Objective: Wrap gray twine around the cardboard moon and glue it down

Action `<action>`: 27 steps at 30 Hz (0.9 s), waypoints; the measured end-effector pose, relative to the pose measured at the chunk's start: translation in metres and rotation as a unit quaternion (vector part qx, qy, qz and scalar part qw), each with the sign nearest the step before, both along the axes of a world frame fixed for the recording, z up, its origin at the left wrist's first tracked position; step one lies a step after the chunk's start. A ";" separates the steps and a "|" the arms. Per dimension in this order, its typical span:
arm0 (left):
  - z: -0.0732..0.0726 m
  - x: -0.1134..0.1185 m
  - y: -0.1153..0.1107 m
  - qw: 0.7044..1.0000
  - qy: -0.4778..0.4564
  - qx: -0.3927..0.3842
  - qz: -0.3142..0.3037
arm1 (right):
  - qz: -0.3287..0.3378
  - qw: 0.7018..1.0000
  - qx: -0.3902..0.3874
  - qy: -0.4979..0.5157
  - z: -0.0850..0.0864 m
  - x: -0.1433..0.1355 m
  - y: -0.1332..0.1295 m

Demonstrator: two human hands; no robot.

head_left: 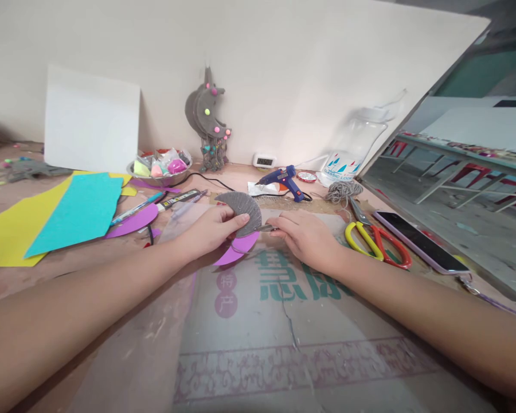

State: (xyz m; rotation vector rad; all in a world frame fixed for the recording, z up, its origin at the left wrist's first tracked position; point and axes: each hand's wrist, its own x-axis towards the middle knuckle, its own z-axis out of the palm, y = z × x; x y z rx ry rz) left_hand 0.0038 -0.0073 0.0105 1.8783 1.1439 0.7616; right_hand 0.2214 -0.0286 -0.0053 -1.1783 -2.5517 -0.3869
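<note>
Between the thumb and fingers of my left hand (215, 229) is a crescent (242, 207), its upper part covered in wound grey yarn. Its lower tip (236, 252) is bare purple, with a loop of yarn lying across it. My right hand (298, 232) is closed just right of the crescent, pinching a small bundle of grey yarn (264, 228) that reaches the crescent's edge. Part of that bundle is hidden by the fingers. A strand of yarn (290, 324) hangs or lies below, over the plastic-covered printed board (241, 321).
Behind my hands lie a blue glue gun (287, 182) and a small digital clock (265, 160). Scissors (376, 244), a grey yarn ball (344, 191) and a phone (419, 241) are at right. Coloured sheets (75, 212) and a bowl (161, 178) stand left. A decorated moon (207, 115) hangs behind.
</note>
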 end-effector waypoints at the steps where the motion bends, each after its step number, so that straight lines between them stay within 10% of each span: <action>1: 0.001 0.000 -0.001 1.000 -0.001 -0.007 0.003 | 0.002 1.000 -0.001 0.002 0.000 0.000 0.000; 27: -0.001 0.001 -0.001 1.000 -0.001 -0.007 0.003 | 0.005 1.000 0.022 0.011 0.000 0.000 -0.004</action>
